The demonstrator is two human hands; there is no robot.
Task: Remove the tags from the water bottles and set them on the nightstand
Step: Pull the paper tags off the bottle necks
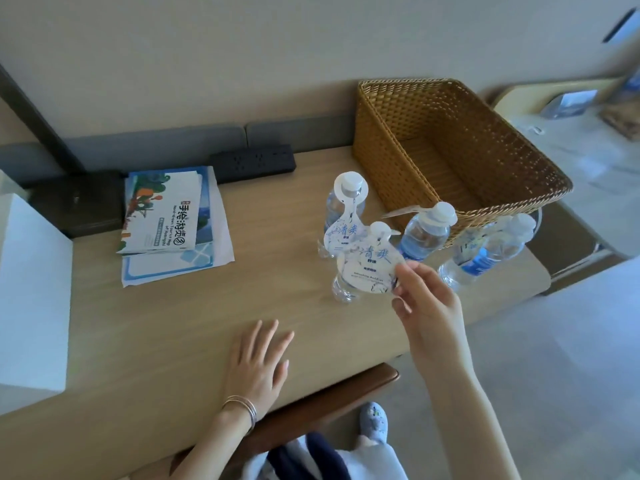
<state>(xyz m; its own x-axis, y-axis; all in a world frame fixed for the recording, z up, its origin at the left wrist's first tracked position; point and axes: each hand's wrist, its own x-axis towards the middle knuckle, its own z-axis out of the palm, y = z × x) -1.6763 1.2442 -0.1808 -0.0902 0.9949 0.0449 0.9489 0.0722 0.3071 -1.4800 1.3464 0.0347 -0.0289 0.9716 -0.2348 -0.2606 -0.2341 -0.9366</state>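
Several clear water bottles stand on the wooden desk (166, 323), each with a white paper tag on its neck. My right hand (424, 306) pinches the lower right edge of the tag (369, 268) hanging on the nearest bottle (344, 292). Behind it stands a second bottle (343, 206) with its tag (341, 233) hanging down. A third bottle (424, 233) stands by the basket, and a fourth bottle (485, 258) with a blue label is at the desk's right end. My left hand (258, 365) lies flat on the desk, fingers spread, holding nothing.
A woven wicker basket (384, 147) sits at the back right of the desk. Brochures (169, 223) lie at the left, a black power strip (254, 161) behind them, a white box (31, 292) at far left. A chair back (329, 400) is below the desk edge.
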